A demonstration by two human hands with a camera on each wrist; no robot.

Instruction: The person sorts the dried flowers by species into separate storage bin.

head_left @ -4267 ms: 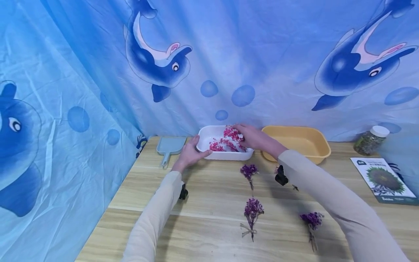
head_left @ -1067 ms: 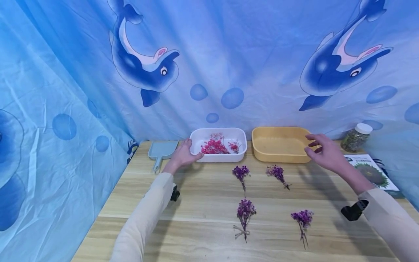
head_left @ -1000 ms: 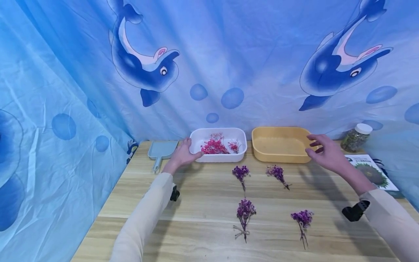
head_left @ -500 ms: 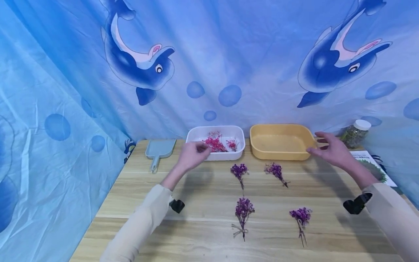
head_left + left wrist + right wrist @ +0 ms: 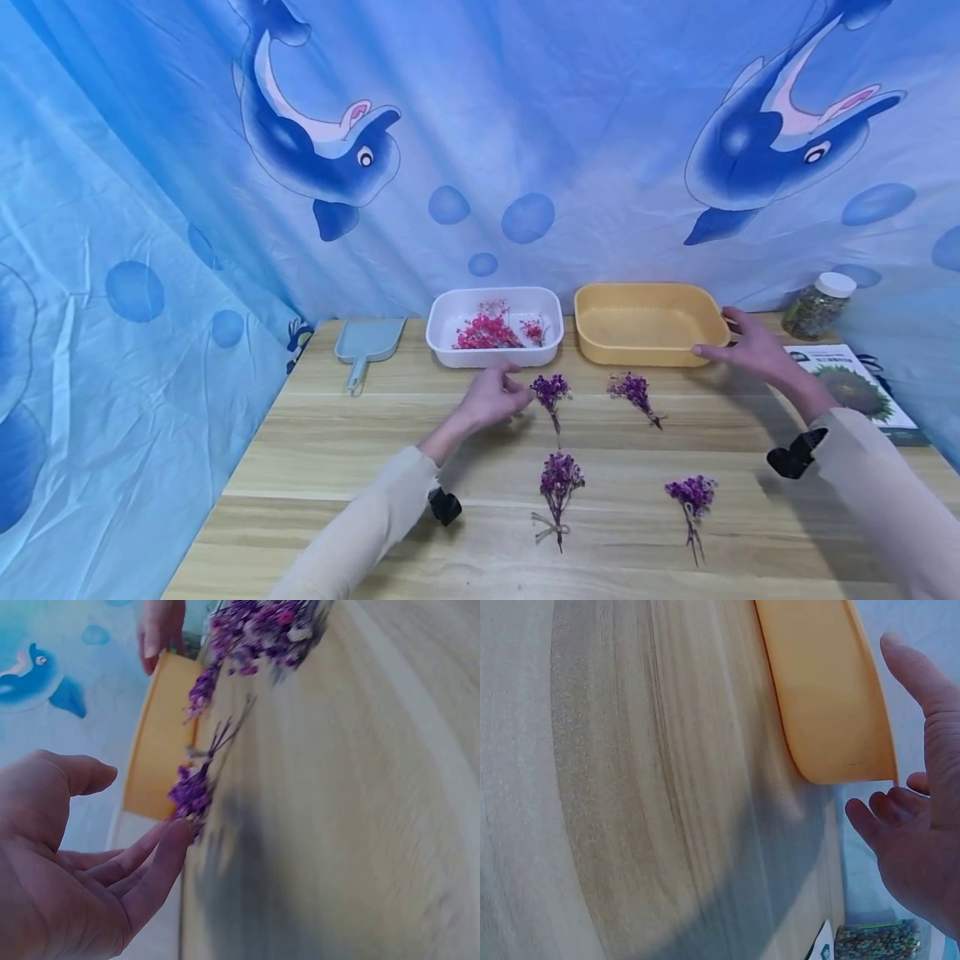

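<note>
My left hand reaches over the table with fingers loosely extended, just left of a small bunch of purple dried flowers. In the left wrist view its fingertips overlap this bunch's blossoms; contact is unclear, and thumb and fingers stand apart. At the right end of the yellow plastic basin is my right hand, thumb by the front rim and fingers outside the end wall. It is spread, not curled round the rim. Pink dried flowers lie in the white basin.
More purple bunches lie on the wooden table: one before the yellow basin, a twine-tied one nearer, another at right. A blue dustpan is left; a lidded jar and a sunflower-printed packet are right. A dolphin curtain stands behind.
My left hand has left the white basin's left side and moved right and nearer, to the purple bunch. My right hand, earlier in the white basin, is now at the yellow basin's right end.
</note>
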